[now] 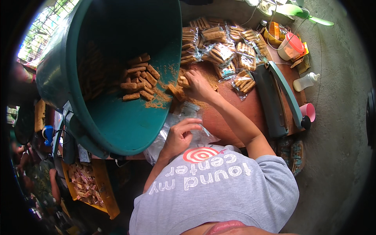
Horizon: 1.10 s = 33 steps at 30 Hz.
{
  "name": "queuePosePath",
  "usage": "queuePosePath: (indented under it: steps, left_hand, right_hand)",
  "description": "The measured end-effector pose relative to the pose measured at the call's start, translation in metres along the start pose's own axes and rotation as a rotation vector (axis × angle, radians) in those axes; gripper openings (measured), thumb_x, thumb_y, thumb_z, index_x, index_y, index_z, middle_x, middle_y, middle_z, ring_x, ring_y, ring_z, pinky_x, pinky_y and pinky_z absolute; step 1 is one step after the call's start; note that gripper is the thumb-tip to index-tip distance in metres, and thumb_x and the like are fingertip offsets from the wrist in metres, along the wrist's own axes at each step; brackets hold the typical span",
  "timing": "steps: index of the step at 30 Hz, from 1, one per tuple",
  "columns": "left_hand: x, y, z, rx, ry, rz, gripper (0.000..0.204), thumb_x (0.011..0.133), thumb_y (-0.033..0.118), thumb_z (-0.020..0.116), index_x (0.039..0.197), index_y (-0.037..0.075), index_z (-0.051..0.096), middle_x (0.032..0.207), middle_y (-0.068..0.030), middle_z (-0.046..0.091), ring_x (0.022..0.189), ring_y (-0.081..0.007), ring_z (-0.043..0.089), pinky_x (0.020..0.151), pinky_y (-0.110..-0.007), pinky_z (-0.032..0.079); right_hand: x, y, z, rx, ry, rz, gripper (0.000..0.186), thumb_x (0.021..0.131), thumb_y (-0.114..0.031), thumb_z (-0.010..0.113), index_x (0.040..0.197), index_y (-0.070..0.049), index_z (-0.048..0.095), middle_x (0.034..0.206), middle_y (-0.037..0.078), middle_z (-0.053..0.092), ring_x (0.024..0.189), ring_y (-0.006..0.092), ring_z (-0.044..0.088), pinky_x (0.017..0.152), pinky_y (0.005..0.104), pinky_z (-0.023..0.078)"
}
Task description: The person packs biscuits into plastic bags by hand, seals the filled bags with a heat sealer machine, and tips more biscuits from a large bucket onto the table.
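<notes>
Pinched in my right hand (200, 87) are a few brown toasted bread sticks (183, 81), just past the tub's rim. My left hand (180, 135) hovers over clear plastic bags (164, 131), fingers loosely bent and apart, with nothing visible between them. A large green plastic tub (117, 135) lies tipped on its side, its mouth facing me. Inside it a heap of bread sticks (139, 80) rests among brown crumbs; more sit in its shadowed depth. One loose bread stick (176, 93) lies at the rim. Filled clear packs of bread sticks (221, 51) are piled beyond my right hand.
At right on the reddish table (235, 117) stands a long grey bag sealer (272, 102) with a raised arm. Near it are a pink cup (308, 111), a white bottle (306, 82) and a red-lidded container (291, 46). A yellow crate (105, 192) of wrapped pieces stands low left.
</notes>
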State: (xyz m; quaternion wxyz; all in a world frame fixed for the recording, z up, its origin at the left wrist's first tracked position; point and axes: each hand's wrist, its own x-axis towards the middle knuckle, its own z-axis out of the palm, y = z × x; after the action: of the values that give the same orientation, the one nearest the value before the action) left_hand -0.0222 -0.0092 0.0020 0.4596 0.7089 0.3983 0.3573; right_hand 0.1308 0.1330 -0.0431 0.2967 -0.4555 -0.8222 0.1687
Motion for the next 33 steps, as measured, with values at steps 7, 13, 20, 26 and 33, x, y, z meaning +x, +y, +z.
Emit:
queuePosePath:
  steps: [7,13,20,26,33]
  left_hand:
    - [0.005,-0.001,0.008,0.005,-0.019,0.096,0.035,0.066,-0.015,0.047,0.088,0.003,0.067,0.106,-0.0079,0.063,0.091,-0.0204,0.063,0.064,-0.025,0.048]
    - [0.001,0.003,0.004,-0.041,-0.055,-0.029,0.036,0.065,-0.017,0.046,0.087,0.002,0.066,0.108,-0.0079,0.063,0.095,-0.019,0.061,0.065,-0.024,0.046]
    - [0.003,-0.003,0.003,-0.043,-0.058,0.0,0.036,0.065,-0.018,0.045,0.087,0.002,0.065,0.108,-0.0086,0.062,0.096,-0.02,0.061,0.064,-0.025,0.046]
    - [0.01,-0.003,0.005,-0.046,-0.073,0.046,0.035,0.065,-0.019,0.045,0.087,0.001,0.064,0.108,-0.0094,0.062,0.096,-0.0208,0.061,0.067,-0.025,0.047]
    - [0.01,-0.009,0.005,-0.039,0.013,0.136,0.036,0.065,-0.017,0.047,0.087,0.002,0.067,0.107,-0.0078,0.063,0.076,-0.014,0.062,0.052,-0.023,0.041]
  right_hand:
    - [-0.002,-0.021,0.04,0.171,-0.008,0.126,0.042,0.075,-0.024,0.067,0.099,-0.002,0.041,0.085,0.023,0.055,0.079,0.0412,0.057,0.065,0.047,0.046]
    - [-0.003,-0.017,0.012,0.071,0.05,0.065,0.035,0.072,-0.028,0.071,0.085,-0.001,0.052,0.075,0.02,0.059,0.072,0.0368,0.059,0.061,0.0448,0.047]
    - [-0.015,0.017,-0.015,-0.303,-0.082,0.08,0.034,0.07,-0.023,0.07,0.089,0.0,0.052,0.089,0.016,0.055,0.086,0.0343,0.055,0.072,0.0415,0.046]
    - [-0.03,0.024,-0.006,-0.361,-0.136,0.053,0.045,0.059,-0.014,0.071,0.097,-0.004,0.05,0.098,0.015,0.054,0.098,0.0326,0.05,0.08,0.0398,0.045]
    - [-0.041,0.034,-0.025,0.612,0.038,0.421,0.044,0.067,-0.006,0.068,0.104,-0.008,0.045,0.089,0.004,0.05,0.076,0.016,0.054,0.065,0.0298,0.048]
